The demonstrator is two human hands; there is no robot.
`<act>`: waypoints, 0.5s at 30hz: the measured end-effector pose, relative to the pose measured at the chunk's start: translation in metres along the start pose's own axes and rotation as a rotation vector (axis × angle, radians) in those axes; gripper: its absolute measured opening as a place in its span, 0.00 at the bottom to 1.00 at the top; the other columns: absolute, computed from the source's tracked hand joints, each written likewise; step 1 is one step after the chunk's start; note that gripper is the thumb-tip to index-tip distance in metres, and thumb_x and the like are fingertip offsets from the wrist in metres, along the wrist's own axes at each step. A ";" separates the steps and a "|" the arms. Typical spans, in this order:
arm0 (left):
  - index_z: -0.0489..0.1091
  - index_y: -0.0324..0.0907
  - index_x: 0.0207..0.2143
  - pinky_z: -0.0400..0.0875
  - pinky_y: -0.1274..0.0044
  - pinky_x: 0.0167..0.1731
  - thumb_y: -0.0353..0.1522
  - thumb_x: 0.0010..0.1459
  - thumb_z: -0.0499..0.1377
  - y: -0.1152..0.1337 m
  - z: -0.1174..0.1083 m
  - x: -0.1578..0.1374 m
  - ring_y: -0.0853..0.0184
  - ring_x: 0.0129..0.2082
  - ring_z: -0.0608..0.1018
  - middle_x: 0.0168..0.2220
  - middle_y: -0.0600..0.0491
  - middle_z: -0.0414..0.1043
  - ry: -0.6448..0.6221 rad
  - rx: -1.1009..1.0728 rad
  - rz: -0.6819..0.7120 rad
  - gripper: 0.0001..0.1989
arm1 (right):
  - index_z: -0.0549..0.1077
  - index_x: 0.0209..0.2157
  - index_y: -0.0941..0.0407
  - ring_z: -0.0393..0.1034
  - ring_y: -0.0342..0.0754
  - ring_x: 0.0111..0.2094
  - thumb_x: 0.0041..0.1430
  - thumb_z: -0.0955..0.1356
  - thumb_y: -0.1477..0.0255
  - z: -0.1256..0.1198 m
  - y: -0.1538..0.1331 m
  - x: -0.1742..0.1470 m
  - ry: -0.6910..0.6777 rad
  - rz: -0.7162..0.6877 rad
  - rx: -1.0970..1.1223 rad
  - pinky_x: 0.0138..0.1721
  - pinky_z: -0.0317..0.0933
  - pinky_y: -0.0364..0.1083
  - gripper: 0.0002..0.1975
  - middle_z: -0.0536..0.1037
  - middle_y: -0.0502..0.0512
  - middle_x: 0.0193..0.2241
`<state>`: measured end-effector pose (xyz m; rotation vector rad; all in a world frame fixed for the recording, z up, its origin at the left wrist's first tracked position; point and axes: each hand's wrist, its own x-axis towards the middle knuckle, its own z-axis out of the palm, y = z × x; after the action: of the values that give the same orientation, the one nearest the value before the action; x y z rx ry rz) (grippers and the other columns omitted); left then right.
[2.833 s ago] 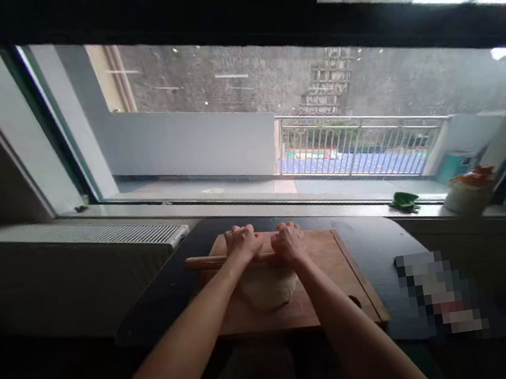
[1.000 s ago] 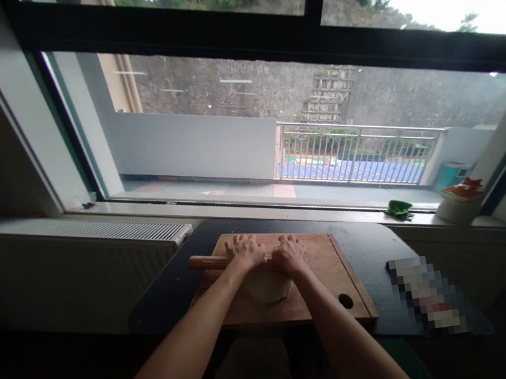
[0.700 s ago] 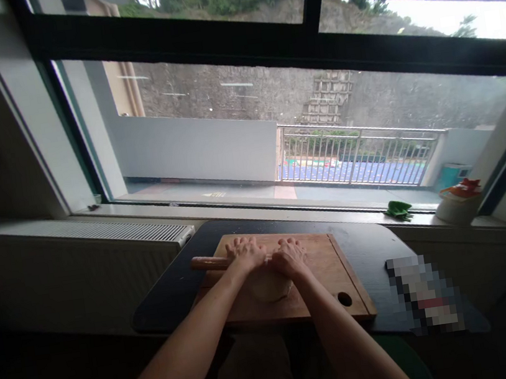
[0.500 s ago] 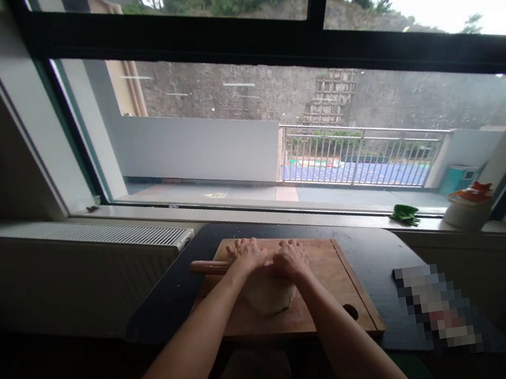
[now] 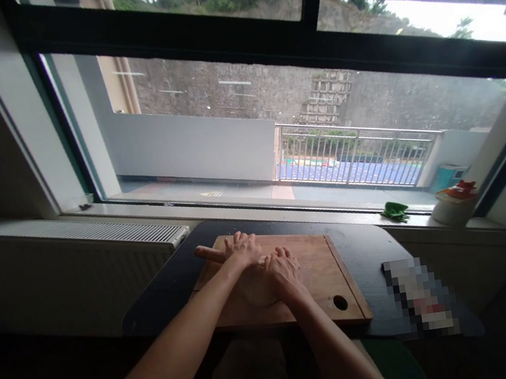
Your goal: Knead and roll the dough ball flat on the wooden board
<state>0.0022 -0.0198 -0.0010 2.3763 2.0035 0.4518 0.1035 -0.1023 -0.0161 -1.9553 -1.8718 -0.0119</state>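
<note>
A wooden rolling pin (image 5: 209, 254) lies slantwise over the board, its left end sticking out past my left hand (image 5: 243, 248). That hand presses on the pin, fingers curled over it. Closer to me, my right hand (image 5: 284, 270) is bent over the pin's other end, which it mostly hides. Under the pin and between my forearms is a pale flattened piece of dough (image 5: 256, 290), partly covered by my hands and arms. The dough rests on a wooden cutting board (image 5: 314, 287) with a round hole near its right front corner.
The board stands on a dark table (image 5: 360, 250). A blurred-out flat object (image 5: 421, 297) lies on the table's right. On the windowsill are a green leafy-looking item (image 5: 395, 211) and a white pot (image 5: 453, 208) with something orange-red on top. A radiator (image 5: 113, 234) stands left.
The rolling pin has turned: its left end points farther away, and the right side has come nearer. My right hand has moved toward me with it. The view has shifted slightly.
</note>
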 end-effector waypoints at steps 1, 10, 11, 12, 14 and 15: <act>0.67 0.45 0.43 0.47 0.60 0.52 0.34 0.54 0.46 -0.004 -0.001 -0.009 0.57 0.54 0.60 0.50 0.47 0.65 0.009 -0.011 0.009 0.17 | 0.71 0.42 0.57 0.51 0.52 0.54 0.62 0.53 0.68 -0.002 -0.003 -0.009 0.020 -0.031 -0.002 0.51 0.48 0.49 0.19 0.65 0.60 0.50; 0.66 0.42 0.46 0.61 0.77 0.48 0.36 0.55 0.45 -0.065 -0.030 -0.087 0.67 0.48 0.68 0.48 0.52 0.68 0.207 -0.529 0.120 0.19 | 0.61 0.52 0.51 0.57 0.50 0.46 0.58 0.58 0.75 -0.021 0.001 -0.060 0.068 -0.325 -0.024 0.48 0.48 0.47 0.20 0.67 0.55 0.45; 0.66 0.42 0.45 0.62 0.77 0.47 0.37 0.55 0.45 -0.070 -0.034 -0.088 0.66 0.47 0.69 0.46 0.52 0.69 0.230 -0.558 0.077 0.19 | 0.62 0.51 0.51 0.58 0.50 0.44 0.57 0.58 0.75 -0.023 0.007 -0.053 0.049 -0.317 -0.034 0.47 0.49 0.47 0.19 0.68 0.55 0.44; 0.68 0.43 0.42 0.64 0.77 0.44 0.37 0.55 0.45 -0.074 -0.037 -0.088 0.66 0.44 0.71 0.43 0.53 0.71 0.224 -0.570 0.053 0.18 | 0.64 0.49 0.52 0.59 0.50 0.43 0.57 0.57 0.75 -0.026 0.015 -0.045 0.041 -0.295 -0.046 0.45 0.50 0.47 0.18 0.69 0.55 0.42; 0.70 0.43 0.34 0.66 0.78 0.36 0.38 0.54 0.45 -0.076 -0.038 -0.085 0.66 0.36 0.73 0.35 0.54 0.73 0.116 -0.521 0.013 0.16 | 0.67 0.45 0.52 0.60 0.50 0.40 0.58 0.56 0.76 -0.031 0.036 -0.026 0.054 -0.217 -0.072 0.42 0.50 0.47 0.16 0.70 0.56 0.39; 0.70 0.43 0.30 0.66 0.78 0.31 0.39 0.54 0.46 -0.075 -0.036 -0.082 0.66 0.32 0.74 0.31 0.54 0.73 0.041 -0.470 -0.006 0.15 | 0.67 0.45 0.53 0.60 0.51 0.40 0.58 0.55 0.76 -0.034 0.050 -0.018 0.075 -0.171 -0.083 0.41 0.50 0.47 0.16 0.70 0.56 0.39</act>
<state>-0.0895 -0.0913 0.0024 2.0826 1.6788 0.8660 0.1593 -0.1297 -0.0057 -1.8154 -2.0116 -0.2149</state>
